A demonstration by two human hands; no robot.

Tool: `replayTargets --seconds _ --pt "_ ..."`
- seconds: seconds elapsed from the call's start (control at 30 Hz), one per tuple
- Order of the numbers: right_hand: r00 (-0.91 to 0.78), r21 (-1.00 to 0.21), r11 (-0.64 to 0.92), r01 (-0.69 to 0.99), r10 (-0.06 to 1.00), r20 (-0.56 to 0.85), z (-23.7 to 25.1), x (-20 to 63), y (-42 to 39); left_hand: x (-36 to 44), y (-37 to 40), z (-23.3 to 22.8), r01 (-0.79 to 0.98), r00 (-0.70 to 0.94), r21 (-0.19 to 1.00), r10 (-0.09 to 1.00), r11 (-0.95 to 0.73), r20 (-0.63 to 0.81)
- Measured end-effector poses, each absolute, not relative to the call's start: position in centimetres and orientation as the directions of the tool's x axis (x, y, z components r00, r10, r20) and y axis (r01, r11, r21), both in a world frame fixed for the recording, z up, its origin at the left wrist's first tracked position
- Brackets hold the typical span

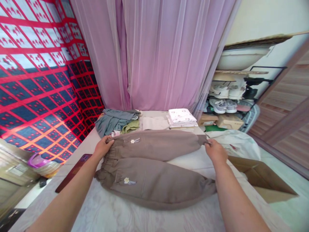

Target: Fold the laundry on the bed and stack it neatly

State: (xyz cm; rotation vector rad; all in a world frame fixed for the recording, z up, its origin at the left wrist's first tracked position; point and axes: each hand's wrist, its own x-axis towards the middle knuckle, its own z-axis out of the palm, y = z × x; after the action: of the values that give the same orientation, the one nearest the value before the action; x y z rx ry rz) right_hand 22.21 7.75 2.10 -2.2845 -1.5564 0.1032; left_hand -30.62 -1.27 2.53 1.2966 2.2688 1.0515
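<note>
Brown trousers (154, 180) lie spread sideways on the pale table (106, 212), waistband to the left and cuffs to the right. Each leg carries a small flower decoration near the gathered waist. My left hand (104, 146) pinches the far corner of the waistband. At the other end, my right hand (216, 149) grips the cuff of the far leg, its fingers closed on the cloth. The near leg rests on the table, its cuff beside my right forearm. Beyond my left hand sits a heap of grey-green clothes (116, 119).
A folded white printed stack (182, 117) and a folded beige cloth (154, 123) lie at the table's back. A phone (73, 172) is by my left forearm. An open cardboard box (260, 180) and a shoe rack (227, 96) stand to the right. Purple curtains (164, 58) hang behind.
</note>
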Motion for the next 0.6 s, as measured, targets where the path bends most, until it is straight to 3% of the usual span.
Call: replayTargets --seconds 0.3,0.4,0.5,0.6 --pt "0.344 -0.379 -0.35 0.856 0.935 -0.087 -1.4 21.1 7.8 -31.1 -2.4 0.6 0.621 -0.455 0.648 0.876 0.441 -0.16" --pt "0.328 -0.425 -0.334 0.841 0.94 -0.09 -1.7 19.9 8.0 -30.6 -3.5 0.8 0.722 -0.449 0.537 0.886 0.437 -0.118" --pt "0.305 -0.477 -0.303 0.825 0.949 -0.075 -1.8 18.4 8.7 -28.7 -4.8 1.0 0.859 -0.301 0.449 0.952 0.245 0.057" --pt "0.289 -0.51 -0.276 0.815 0.956 -0.055 -1.4 17.3 9.2 -26.2 -6.0 1.2 0.885 0.036 0.463 0.999 -0.042 0.02"
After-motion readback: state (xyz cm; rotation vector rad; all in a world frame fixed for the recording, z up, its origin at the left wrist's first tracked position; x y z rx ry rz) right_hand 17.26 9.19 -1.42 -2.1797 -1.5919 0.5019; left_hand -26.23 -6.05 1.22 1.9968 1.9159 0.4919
